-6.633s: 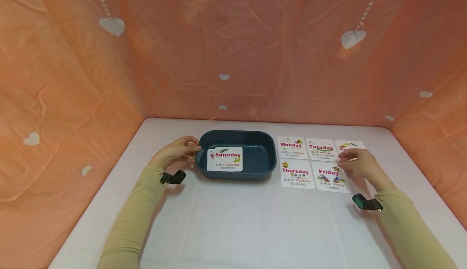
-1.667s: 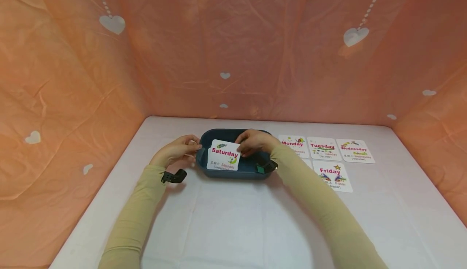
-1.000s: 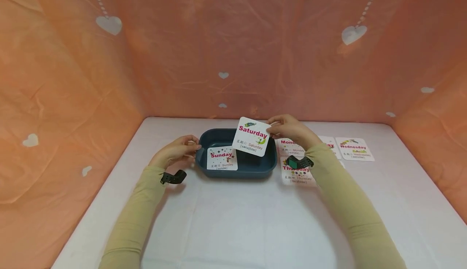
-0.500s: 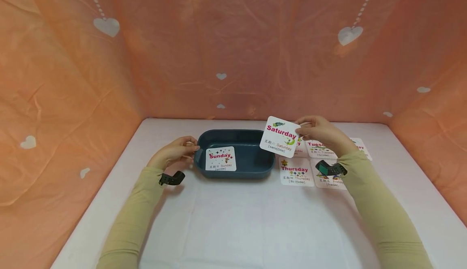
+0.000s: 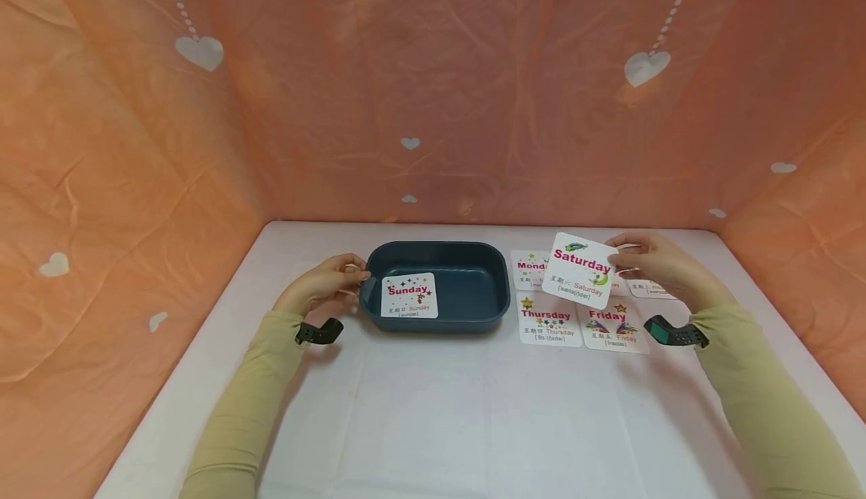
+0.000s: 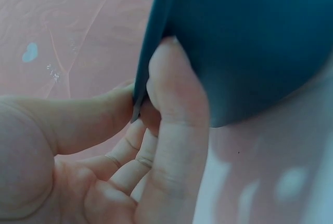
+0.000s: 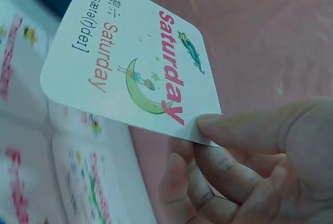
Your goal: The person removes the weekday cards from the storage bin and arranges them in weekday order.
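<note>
My right hand (image 5: 649, 262) pinches the Saturday card (image 5: 580, 270) by its right edge between thumb and fingers. The card is tilted and held above the rows of laid-out cards, as the right wrist view (image 7: 130, 60) also shows. With thumb and fingers my left hand (image 5: 328, 282) pinches the left rim of a dark blue basin (image 5: 473, 322). In the left wrist view the basin wall (image 6: 250, 42) sits between thumb and finger. Inside the basin, on its left side, lies the Sunday card (image 5: 409, 295).
Right of the basin, the Thursday card (image 5: 549, 320) and Friday card (image 5: 614, 326) form the front row. Behind them, the Monday card (image 5: 528, 270) and Wednesday card (image 5: 652, 289) are partly covered by the held card and hand. An orange curtain (image 5: 460, 108) hangs behind the white table (image 5: 419, 409).
My right hand has taken the Saturday card out of the basin and carried it right, over the laid-out cards. That uncovered the Sunday card. My left hand has stayed on the rim.
</note>
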`<action>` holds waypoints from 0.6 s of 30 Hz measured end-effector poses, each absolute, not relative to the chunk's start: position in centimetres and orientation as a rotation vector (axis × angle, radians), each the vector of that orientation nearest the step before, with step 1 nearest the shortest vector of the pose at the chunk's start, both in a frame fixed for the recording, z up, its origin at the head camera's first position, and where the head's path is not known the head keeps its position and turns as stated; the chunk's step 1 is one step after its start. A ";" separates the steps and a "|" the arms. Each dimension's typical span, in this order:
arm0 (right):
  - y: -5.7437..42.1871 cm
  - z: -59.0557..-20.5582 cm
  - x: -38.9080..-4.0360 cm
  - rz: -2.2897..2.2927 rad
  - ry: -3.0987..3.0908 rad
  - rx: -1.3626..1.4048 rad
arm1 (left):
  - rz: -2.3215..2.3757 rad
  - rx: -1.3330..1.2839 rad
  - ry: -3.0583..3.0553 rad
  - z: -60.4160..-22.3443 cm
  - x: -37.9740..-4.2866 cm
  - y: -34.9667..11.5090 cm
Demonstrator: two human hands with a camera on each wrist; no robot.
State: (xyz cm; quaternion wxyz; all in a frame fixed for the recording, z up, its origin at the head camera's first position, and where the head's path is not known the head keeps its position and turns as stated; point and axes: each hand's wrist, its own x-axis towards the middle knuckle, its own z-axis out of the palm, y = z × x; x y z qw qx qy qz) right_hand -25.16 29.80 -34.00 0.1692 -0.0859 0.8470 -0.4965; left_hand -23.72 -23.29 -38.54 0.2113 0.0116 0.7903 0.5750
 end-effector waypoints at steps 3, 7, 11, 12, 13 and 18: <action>31.3 -34.4 -24.8 -1.401 2.406 -0.209 | 1.598 0.026 2.197 -38.6 -23.7 -23.3; 33.1 -35.0 -24.2 -1.369 2.434 -0.182 | 1.610 0.023 2.189 -38.7 -23.6 -23.3; 34.8 -35.6 -23.8 -1.332 2.496 -0.186 | 1.627 0.001 2.182 -38.7 -23.5 -23.4; 35.2 -35.7 -23.7 -1.316 2.513 -0.186 | 1.632 -0.003 2.181 -38.7 -23.4 -23.4; 35.5 -35.8 -23.7 -1.300 2.530 -0.188 | 1.637 -0.007 2.179 -38.7 -23.4 -23.4; 37.7 -36.2 -23.4 -1.222 2.591 -0.181 | 1.657 -0.011 2.177 -38.7 -23.2 -23.3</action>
